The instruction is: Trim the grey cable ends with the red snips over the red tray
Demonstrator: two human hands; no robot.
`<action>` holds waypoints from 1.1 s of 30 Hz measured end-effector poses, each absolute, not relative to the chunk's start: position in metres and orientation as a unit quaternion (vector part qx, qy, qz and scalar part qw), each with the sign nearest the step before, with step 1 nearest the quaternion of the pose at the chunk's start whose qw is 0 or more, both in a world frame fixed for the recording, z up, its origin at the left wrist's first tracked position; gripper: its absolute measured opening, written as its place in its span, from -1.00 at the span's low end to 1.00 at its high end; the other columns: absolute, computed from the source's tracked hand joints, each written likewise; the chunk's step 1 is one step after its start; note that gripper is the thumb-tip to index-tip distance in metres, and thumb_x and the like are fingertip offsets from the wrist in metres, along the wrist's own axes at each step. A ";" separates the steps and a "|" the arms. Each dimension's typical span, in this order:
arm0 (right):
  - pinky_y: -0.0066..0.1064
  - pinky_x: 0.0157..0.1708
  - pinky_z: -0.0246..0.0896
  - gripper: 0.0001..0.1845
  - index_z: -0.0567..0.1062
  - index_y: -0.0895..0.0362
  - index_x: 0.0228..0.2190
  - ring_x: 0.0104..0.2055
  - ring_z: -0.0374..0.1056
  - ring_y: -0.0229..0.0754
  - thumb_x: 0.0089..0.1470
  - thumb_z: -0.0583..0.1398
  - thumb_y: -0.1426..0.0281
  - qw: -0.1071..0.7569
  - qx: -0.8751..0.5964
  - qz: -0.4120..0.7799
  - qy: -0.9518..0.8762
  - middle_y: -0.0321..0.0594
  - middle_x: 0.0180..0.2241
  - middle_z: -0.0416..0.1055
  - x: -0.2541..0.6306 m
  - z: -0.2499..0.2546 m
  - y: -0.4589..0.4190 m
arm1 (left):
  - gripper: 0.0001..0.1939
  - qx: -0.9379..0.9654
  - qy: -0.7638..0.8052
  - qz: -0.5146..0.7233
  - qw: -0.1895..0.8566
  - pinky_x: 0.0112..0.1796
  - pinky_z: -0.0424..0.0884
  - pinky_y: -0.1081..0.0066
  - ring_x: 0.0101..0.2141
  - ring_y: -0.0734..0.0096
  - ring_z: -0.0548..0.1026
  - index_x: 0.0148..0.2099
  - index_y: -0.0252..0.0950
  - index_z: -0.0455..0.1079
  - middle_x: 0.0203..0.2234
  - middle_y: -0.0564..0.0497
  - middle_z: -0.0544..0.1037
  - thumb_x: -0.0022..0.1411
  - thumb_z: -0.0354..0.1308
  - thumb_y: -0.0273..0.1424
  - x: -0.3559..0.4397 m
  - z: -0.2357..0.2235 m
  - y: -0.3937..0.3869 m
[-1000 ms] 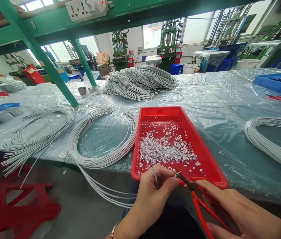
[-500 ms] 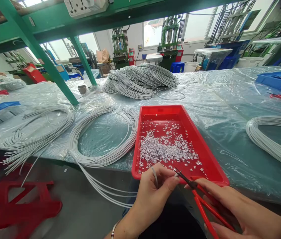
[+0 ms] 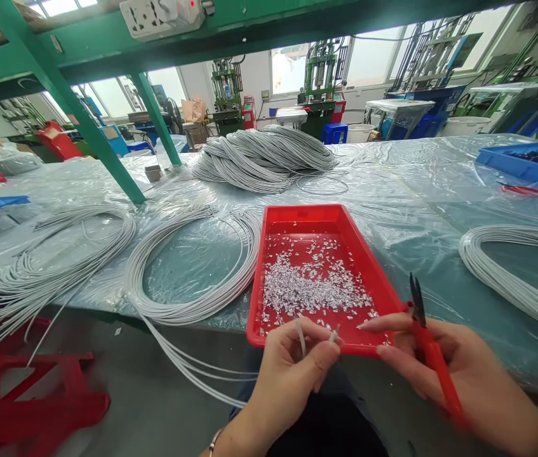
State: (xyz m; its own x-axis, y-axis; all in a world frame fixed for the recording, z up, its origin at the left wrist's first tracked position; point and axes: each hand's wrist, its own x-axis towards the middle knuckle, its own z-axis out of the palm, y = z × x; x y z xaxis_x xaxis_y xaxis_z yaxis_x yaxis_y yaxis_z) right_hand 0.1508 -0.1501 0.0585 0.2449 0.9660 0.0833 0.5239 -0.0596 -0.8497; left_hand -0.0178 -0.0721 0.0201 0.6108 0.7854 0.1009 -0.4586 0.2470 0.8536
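Observation:
Between the thumb and forefinger of my left hand (image 3: 292, 368) is the end of a white cable (image 3: 334, 334), its tip poking up past the fingers. My right hand (image 3: 444, 362) holds red-handled scissors (image 3: 433, 355) against the palm, dark blades pointing up and away. Its thumb and forefinger are stretched out, apart from the cable end. Both hands are at the near edge of a red tray (image 3: 383, 279), which holds many small silvery scraps (image 3: 297, 285).
Coiled cables (image 3: 192, 308) lie left of the tray, with another bundle (image 3: 511, 266) at right. A big cable pile (image 3: 263, 155) sits behind. A blue bin (image 3: 526, 166) and red-handled tool (image 3: 523, 190) are far right. A red stool (image 3: 35, 393) stands lower left.
The scissors have left the cable end and swung upright in my right hand, which has opened its thumb and forefinger. My left hand still pinches the cable in about the same place.

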 end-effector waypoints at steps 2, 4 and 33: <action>-0.54 -0.69 0.02 -0.63 0.51 0.17 -0.37 -0.68 0.06 -0.36 -0.03 0.27 0.10 0.423 -0.653 0.331 -0.534 -0.38 -0.71 0.16 0.138 0.069 -0.141 | -0.73 0.503 0.194 0.403 0.739 -0.60 0.06 0.64 -0.63 0.73 0.16 -0.39 -0.42 0.34 -0.62 0.11 0.27 0.12 0.27 -0.30 -0.013 0.021 -0.076; -0.56 -0.70 -0.15 -0.73 0.49 0.18 -0.47 -0.69 -0.04 -0.39 -0.11 0.35 0.23 0.442 -0.611 0.393 -0.527 -0.41 -0.73 0.09 0.134 0.071 -0.133 | -0.77 0.538 0.200 0.421 0.702 -0.53 0.14 0.62 -0.57 0.69 0.20 -0.42 -0.43 0.35 -0.59 0.09 0.30 0.14 0.25 -0.36 -0.011 0.023 -0.078; -0.66 -0.63 0.13 -0.95 0.51 0.00 -0.42 -0.61 0.17 -0.38 -0.01 0.29 0.32 0.493 -0.558 0.257 -0.615 -0.37 -0.60 0.29 0.141 0.054 -0.136 | -0.72 0.336 0.005 0.220 0.916 -0.88 0.00 0.72 -0.86 0.74 0.10 -0.28 -0.41 0.29 -0.69 0.13 0.36 0.26 0.13 -0.25 -0.011 0.006 -0.068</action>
